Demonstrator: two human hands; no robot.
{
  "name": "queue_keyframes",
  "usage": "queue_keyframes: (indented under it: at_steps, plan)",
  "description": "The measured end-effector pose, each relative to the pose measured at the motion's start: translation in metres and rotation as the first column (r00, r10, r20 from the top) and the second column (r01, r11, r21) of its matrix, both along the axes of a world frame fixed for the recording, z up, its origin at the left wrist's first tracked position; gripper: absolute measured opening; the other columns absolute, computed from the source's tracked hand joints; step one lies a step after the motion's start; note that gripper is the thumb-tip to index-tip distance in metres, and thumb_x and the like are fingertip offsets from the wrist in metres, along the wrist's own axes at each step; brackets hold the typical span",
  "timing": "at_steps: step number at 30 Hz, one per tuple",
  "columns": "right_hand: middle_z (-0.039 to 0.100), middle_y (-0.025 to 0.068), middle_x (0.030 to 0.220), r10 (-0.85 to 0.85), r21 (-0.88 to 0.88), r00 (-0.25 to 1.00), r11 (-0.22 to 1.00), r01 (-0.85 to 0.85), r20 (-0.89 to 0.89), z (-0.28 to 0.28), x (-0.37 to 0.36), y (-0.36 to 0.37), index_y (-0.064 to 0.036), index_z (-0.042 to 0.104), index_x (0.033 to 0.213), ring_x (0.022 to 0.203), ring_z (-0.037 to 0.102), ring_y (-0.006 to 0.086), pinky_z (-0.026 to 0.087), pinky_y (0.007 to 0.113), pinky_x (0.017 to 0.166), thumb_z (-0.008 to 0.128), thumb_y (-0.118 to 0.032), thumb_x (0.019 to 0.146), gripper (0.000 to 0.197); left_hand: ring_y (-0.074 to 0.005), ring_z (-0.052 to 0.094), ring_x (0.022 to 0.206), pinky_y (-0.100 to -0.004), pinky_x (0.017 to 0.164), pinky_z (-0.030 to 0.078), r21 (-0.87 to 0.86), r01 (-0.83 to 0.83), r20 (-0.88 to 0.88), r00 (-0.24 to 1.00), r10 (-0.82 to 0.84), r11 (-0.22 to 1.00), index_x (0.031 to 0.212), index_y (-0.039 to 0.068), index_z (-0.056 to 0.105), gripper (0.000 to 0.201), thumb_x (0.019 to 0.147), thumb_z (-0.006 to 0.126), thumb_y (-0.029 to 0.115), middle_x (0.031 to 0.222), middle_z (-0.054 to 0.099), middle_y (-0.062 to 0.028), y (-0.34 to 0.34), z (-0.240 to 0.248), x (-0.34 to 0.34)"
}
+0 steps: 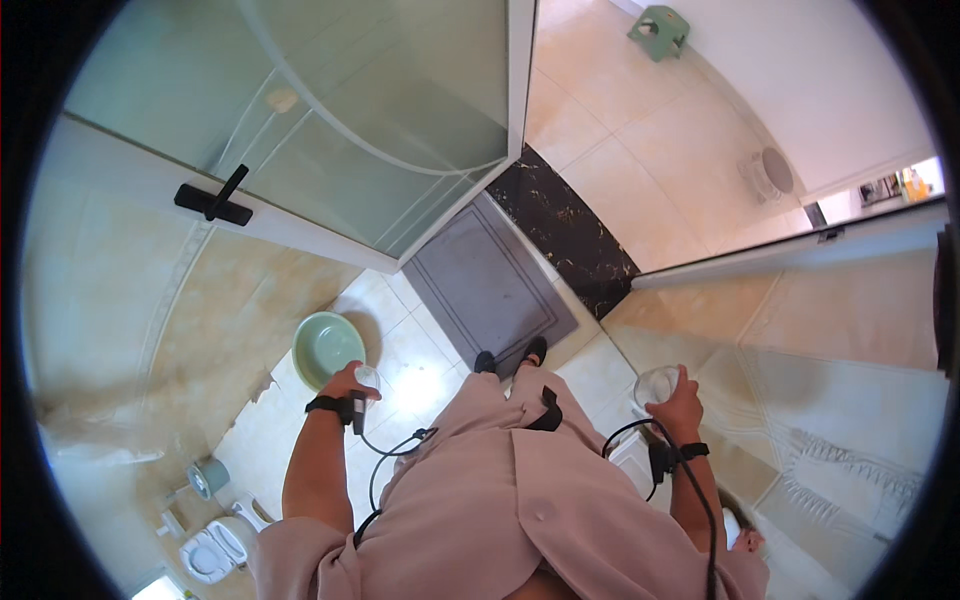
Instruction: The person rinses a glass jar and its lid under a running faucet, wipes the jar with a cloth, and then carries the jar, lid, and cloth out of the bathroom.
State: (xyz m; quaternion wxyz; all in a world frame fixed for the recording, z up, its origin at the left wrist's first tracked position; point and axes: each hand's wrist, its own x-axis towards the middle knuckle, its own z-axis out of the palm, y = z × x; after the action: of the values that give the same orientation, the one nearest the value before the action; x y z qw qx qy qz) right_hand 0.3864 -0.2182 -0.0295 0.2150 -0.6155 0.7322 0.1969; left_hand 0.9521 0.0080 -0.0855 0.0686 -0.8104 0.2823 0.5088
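Out to the left, my left hand [348,381] is closed around a small clear cup-like vessel [369,381]. It is held beside the rim of a round, pale green basin [331,345], which stands on the floor tiles. On the other side, my right hand [681,409] grips a larger clear, round container [656,384], with the fingers along its outer side. Whether that one is a bowl or a jar I cannot tell. Both vessels are see-through, and any contents are too faint to make out. Dark straps with black cables circle both my wrists.
A grey mat [490,280] lies before a black marble threshold [565,225]. The frosted glass door [390,110] with a black handle [214,203] stands open at the left. Beyond are a green stool [660,32] and a round-topped stool [775,172]. A toilet [212,552] is at lower left.
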Motion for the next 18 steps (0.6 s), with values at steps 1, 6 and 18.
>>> queue_keyframes:
  at_steps: [1, 6, 18]
  plan:
    - [0.049, 0.0223, 0.125, -0.064, -0.04, 0.997, 0.997, 0.066, 0.04, 0.011, 0.004, 0.005, -0.0132, 0.029, 0.142, 0.101, 0.06, 0.0378, 0.05, 0.043, 0.085, 0.083, -0.029, 0.053, 0.106, -0.0305, 0.054, 0.116, -0.0367, 0.096, 0.044, -0.065, -0.174, -0.05, 0.984, 0.171, 0.983, 0.141, 0.007, 0.032, 0.104, 0.057, 0.085, 0.038, 0.124, 0.056, -0.0196, 0.011, 0.001, 0.003]
    - [0.052, 0.0191, 0.122, -0.048, -0.307, 0.933, 0.937, 0.166, 0.358, 0.005, 0.015, 0.002, -0.0106, 0.03, 0.142, 0.106, 0.057, 0.0355, 0.049, 0.041, 0.088, 0.083, -0.029, 0.055, 0.104, -0.0309, 0.052, 0.116, -0.0371, 0.096, 0.043, -0.069, -0.344, -0.196, 0.925, 0.325, 0.937, 0.146, 0.01, 0.025, 0.106, 0.062, 0.085, 0.034, 0.131, 0.048, -0.0219, -0.005, -0.012, 0.027]
    - [0.052, 0.0196, 0.12, 0.102, -0.205, 0.243, 0.872, 0.445, 0.965, 0.143, 0.131, -0.027, -0.0067, 0.028, 0.143, 0.103, 0.058, 0.0233, 0.051, 0.03, 0.08, 0.08, -0.008, 0.06, 0.098, -0.0273, 0.047, 0.12, -0.0397, 0.098, 0.042, -0.641, -0.191, -0.623, 0.695, -0.358, 0.744, 0.147, 0.012, 0.026, 0.103, 0.061, 0.082, 0.012, 0.14, 0.039, -0.0109, -0.208, 0.147, -0.075]
